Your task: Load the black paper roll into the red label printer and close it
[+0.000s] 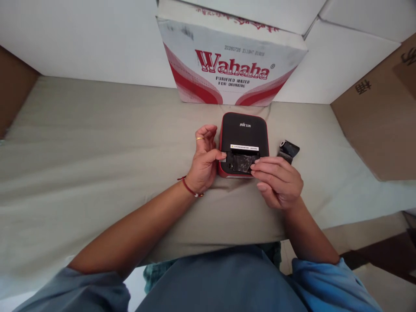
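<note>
A small black device with a red edge lies flat on the beige cloth-covered table, a white label strip across its top. My left hand grips its left side, thumb pressed on the near part. My right hand is closed in a pinch on a dark, shiny film piece at the device's near opening. A small dark roll or clip lies just right of the device, untouched.
A white and red "Wahaha" water carton stands right behind the device. A brown cardboard box rises at the right, another brown surface at the far left. The table's near edge is close to my body.
</note>
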Demonstrator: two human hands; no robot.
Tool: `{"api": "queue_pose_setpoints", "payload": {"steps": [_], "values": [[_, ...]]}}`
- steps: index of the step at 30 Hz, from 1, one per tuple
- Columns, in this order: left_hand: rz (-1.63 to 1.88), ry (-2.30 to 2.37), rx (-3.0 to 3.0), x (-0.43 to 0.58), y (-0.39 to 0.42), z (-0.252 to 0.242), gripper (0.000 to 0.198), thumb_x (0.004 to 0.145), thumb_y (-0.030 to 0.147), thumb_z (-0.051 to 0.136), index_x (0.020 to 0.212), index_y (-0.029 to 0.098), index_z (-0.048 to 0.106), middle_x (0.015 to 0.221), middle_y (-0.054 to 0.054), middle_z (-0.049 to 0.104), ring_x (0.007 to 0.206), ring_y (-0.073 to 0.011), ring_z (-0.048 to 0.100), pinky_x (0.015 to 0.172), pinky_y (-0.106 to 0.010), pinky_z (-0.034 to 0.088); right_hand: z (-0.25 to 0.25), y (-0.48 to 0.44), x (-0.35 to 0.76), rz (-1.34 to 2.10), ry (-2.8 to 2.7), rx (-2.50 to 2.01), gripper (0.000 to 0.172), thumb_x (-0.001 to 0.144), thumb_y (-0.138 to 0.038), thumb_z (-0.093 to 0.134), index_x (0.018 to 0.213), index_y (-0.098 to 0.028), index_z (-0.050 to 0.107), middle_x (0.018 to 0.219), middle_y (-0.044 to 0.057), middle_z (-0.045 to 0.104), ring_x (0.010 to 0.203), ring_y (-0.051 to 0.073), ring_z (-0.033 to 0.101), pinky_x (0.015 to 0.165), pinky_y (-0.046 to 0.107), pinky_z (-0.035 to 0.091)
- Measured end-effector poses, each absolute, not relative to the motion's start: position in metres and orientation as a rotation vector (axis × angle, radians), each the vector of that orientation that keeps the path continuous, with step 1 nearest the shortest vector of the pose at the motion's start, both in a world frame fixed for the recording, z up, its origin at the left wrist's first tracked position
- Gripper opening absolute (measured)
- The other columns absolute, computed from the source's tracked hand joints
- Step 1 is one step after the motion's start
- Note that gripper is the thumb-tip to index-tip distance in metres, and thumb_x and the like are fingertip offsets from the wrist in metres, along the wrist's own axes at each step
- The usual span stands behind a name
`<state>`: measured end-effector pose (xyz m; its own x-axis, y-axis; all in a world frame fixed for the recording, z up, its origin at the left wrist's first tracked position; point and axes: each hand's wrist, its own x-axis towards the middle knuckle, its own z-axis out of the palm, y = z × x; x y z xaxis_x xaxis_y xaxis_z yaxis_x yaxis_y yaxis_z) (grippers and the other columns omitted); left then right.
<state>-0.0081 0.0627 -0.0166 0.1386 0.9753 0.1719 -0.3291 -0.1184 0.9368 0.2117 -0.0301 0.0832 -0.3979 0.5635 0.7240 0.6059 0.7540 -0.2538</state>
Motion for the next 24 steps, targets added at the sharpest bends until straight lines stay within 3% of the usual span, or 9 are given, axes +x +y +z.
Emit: {"api": "queue_pose_setpoints", "payload": {"steps": [6,10,16,20,24], "values": [[1.334,0.661,1.077,-0.003,0.058,-0.023,0.066,0.081,0.050,0.089,0.136,0.041,0.052,0.161,-0.001,0.056,0.159,-0.0280,0.053,0.132,-0.048,0.049,0.101,-0.029,0.204,-0.088,-2.126,-0.936,0.018,0.109,-0.026,0.067,0.100,-0.026,0.083,0.097,0.005,0.090,0.088,0.023,0.084,0.082,0.039,0.071],[1.398,0.597,1.018,0.002,0.055,-0.023,0.070,0.079,0.062,0.096,0.133,0.037,0.059,0.153,-0.002,0.061,0.153,-0.0287,0.057,0.130,-0.045,0.048,0.133,-0.012,0.191,0.035,-2.170,-1.430,0.028,0.115,-0.030,0.058,0.112,-0.025,0.086,0.115,0.007,0.091,0.101,0.024,0.086,0.090,0.037,0.067],[1.418,0.583,0.924,0.003,0.056,-0.019,0.073,0.075,0.063,0.101,0.133,0.036,0.066,0.146,-0.003,0.066,0.146,-0.0301,0.061,0.127,-0.046,0.050,0.169,0.048,0.161,0.110,-2.655,-2.126,0.036,0.105,-0.012,0.054,0.121,-0.018,0.085,0.118,0.018,0.089,0.102,0.034,0.084,0.077,0.039,0.056],[1.381,0.554,0.928,0.002,0.057,-0.019,0.072,0.078,0.062,0.100,0.134,0.035,0.065,0.148,-0.004,0.066,0.144,-0.0299,0.062,0.126,-0.046,0.049,0.161,0.079,0.146,0.106,-2.791,-2.157,0.035,0.103,-0.010,0.057,0.125,-0.014,0.084,0.124,0.023,0.087,0.113,0.037,0.083,0.079,0.038,0.054],[1.383,0.561,0.908,0.002,0.055,-0.018,0.071,0.078,0.060,0.100,0.133,0.033,0.065,0.145,-0.004,0.068,0.140,-0.0289,0.064,0.123,-0.045,0.050,0.160,0.075,0.144,0.081,-2.774,-2.119,0.035,0.103,-0.011,0.058,0.127,-0.014,0.082,0.124,0.023,0.086,0.111,0.037,0.082,0.080,0.040,0.054]]}}
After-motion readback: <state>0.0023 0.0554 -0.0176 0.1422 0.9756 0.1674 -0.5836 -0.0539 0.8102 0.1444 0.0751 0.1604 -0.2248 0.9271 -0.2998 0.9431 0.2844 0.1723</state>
